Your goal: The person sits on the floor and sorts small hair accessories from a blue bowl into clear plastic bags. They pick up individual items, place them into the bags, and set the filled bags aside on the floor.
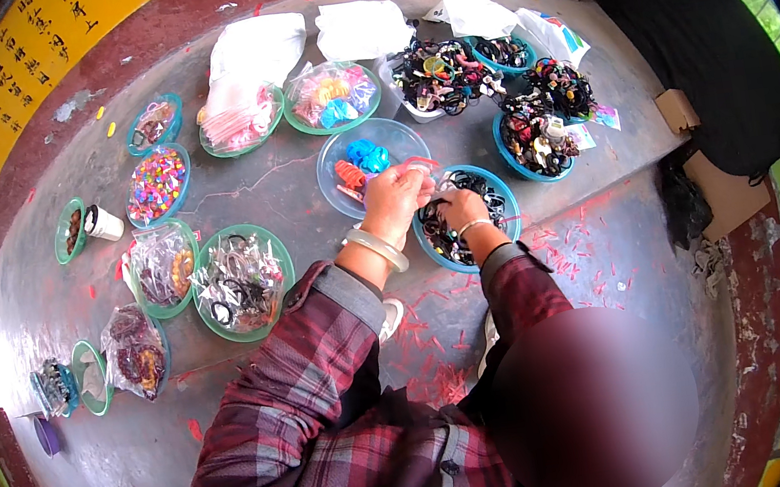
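Pinching with the left hand (pixel 394 196), by fingertips brought close together, a small pinkish plastic piece (pixel 418 163); seemingly thin and partly clear, but with a long axis too poorly shown to tell. Reaching downward with the right hand (pixel 466 209) into the round blue basin (pixel 514 209), with bent fingers at the black bands (pixel 435 230); not possible to tell whether gripping any of them. Nearer to these bands with the right hand, directly beneath its fingers; with the left hand just beside, to the left and slightly farther forward. Holding the plastic piece ahead of the left palm, between the right hand and the clear basin (pixel 374 125) with its blue bundle (pixel 369 156).
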